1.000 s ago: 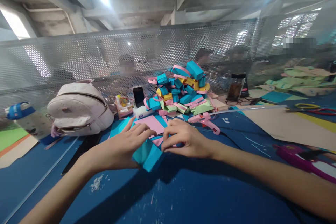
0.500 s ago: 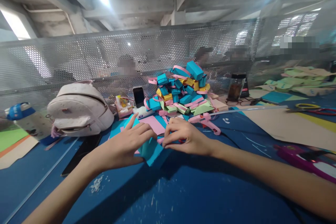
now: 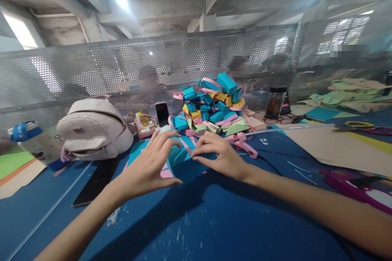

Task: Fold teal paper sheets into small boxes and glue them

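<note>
A folded piece of blue paper (image 3: 187, 166) is held above the table between my hands. My right hand (image 3: 223, 155) pinches its right edge between thumb and fingertips. On the other side my left hand (image 3: 154, 161) curves around the paper with thumb and fingers spread apart; whether its fingertips touch the paper is hard to tell. Behind the hands rises a pile of folded paper boxes (image 3: 211, 108) in blue, yellow, pink and green. A pink glue gun (image 3: 243, 143) lies just beyond my right hand, its tip hidden against the pile.
To the left stand a white backpack (image 3: 94, 128) and a bottle (image 3: 36, 142), with a dark phone (image 3: 96, 181) lying flat. On the right are beige paper sheets (image 3: 333, 144), scissors (image 3: 364, 126) and a purple tool (image 3: 355, 187). A perforated metal screen (image 3: 183, 57) closes the back.
My left hand has spread its fingers and thumb, loosening from the blue paper. The paper has turned and shifted right with my right hand, showing more of its face.
</note>
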Tool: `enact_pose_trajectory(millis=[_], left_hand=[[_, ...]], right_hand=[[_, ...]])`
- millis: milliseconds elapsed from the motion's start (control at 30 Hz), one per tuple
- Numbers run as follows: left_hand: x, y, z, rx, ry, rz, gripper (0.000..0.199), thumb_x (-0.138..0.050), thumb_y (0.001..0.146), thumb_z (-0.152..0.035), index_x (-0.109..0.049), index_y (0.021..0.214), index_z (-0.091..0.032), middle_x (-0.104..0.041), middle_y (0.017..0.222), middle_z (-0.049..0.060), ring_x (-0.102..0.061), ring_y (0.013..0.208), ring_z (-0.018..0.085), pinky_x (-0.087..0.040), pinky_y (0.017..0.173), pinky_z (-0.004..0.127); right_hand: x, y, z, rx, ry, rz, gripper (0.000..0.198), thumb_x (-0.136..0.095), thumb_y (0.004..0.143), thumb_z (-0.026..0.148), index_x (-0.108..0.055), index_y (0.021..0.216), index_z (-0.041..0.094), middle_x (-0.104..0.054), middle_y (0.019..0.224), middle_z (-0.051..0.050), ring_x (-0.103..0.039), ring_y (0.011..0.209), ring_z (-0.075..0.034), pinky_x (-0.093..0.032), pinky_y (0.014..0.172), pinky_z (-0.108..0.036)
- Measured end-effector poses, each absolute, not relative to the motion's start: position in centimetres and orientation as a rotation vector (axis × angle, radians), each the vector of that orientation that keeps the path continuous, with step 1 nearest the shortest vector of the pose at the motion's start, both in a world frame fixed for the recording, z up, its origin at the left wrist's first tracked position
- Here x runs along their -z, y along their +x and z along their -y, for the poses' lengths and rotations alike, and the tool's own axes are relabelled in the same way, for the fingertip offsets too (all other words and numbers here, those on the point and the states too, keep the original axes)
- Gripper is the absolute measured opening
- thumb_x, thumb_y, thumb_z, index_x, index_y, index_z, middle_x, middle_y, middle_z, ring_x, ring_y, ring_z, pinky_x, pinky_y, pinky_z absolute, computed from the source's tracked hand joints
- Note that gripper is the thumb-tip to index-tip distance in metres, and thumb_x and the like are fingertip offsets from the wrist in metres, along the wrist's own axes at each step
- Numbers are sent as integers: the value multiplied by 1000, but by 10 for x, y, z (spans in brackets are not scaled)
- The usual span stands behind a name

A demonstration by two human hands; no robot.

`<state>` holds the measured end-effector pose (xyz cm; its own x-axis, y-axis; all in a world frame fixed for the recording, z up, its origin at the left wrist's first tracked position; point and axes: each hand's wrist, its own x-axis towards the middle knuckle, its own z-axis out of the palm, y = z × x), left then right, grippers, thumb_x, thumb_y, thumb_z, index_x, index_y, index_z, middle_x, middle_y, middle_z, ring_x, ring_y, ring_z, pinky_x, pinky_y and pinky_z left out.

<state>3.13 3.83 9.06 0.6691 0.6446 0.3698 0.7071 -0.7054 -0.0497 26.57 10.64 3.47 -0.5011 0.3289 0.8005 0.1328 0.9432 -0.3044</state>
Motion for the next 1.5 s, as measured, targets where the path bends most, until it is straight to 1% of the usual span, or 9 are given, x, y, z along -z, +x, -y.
enact_pose_trajectory(millis=[133,200,333,467,600,833,1000,1333,1500], left_hand=[[-76,44,-39,735,-2618,1136,35,-69,82,-27,-48,109,-23,-45,134,12,-42,130,28,-28,114,57],[-64,50,-40,921,-2561,1161,28,-66,83,-21,-49,104,-23,-45,130,11,-42,128,27,-32,112,54],[-40,58,-40,1202,-2466,1201,25,-62,84,-14,-48,102,-23,-46,126,10,-42,127,27,-35,108,52],[-30,62,-39,1361,-2459,1205,23,-61,84,-10,-49,99,-23,-47,122,9,-46,122,24,-39,103,45],[-29,62,-37,1410,-2428,1191,18,-59,85,-10,-51,94,-23,-48,118,8,-48,117,24,-40,101,45],[-27,63,-34,1454,-2379,1200,13,-58,88,-12,-51,93,-23,-49,116,8,-49,115,24,-41,99,47],[-28,62,-35,1460,-2365,1205,11,-57,88,-14,-52,92,-23,-50,114,8,-50,114,24,-41,99,46],[-28,61,-35,1477,-2362,1187,12,-56,89,-13,-52,94,-23,-51,114,8,-50,114,25,-41,98,47],[-27,61,-33,1480,-2355,1187,12,-55,89,-13,-53,95,-24,-51,115,8,-50,114,25,-39,101,51]], right_hand=[[-37,267,-104,-166,-342,2066,8,-71,85,18,-75,90,23,-68,82,-2,-57,81,-18,-45,79,-37],[-38,268,-102,-130,-337,2053,8,-70,85,17,-74,89,23,-67,81,-2,-57,80,-18,-44,82,-38],[-38,269,-100,-72,-321,2061,8,-69,87,16,-74,90,22,-67,80,-2,-56,79,-18,-43,80,-38],[-37,270,-99,-36,-290,2082,8,-67,88,17,-74,91,21,-68,81,-3,-55,79,-18,-42,74,-36],[-38,271,-99,19,-270,2088,7,-67,88,19,-73,91,21,-68,82,-3,-54,79,-18,-41,73,-35],[-39,272,-100,52,-276,2091,9,-64,90,21,-73,92,23,-69,82,-2,-54,78,-18,-41,74,-35],[-41,273,-101,69,-276,2086,10,-64,91,21,-74,92,22,-69,82,-2,-55,77,-18,-42,75,-36],[-42,275,-101,153,-278,2067,12,-62,91,20,-74,91,24,-69,80,-2,-55,77,-19,-43,73,-37],[-43,276,-100,167,-264,2060,11,-64,90,20,-74,92,24,-70,80,-3,-54,76,-19,-44,76,-38]])
